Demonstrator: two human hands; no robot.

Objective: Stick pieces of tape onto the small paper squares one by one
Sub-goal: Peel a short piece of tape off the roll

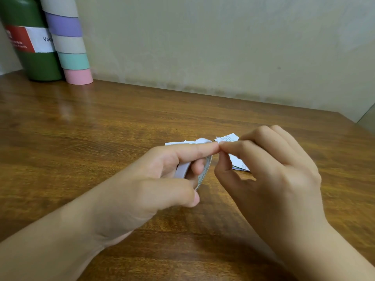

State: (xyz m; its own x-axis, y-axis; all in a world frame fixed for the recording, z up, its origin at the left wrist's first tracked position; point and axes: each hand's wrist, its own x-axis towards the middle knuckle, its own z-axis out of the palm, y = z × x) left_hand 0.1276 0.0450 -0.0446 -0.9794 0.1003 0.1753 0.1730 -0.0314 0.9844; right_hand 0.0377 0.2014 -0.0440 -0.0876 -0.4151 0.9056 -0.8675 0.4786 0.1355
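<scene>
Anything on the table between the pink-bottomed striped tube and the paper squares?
Nothing: head view shows only bare wooden table between the striped tube and the paper squares.

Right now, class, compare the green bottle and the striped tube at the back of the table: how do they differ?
The green bottle is one dark colour with a red and white label; the striped tube carries bands of grey, purple, teal and pink, with no label. The green bottle looks wider; the striped tube looks slimmer. The green bottle stands farther left, the striped tube right beside it. Both stand on the wooden table by the wall.
</scene>
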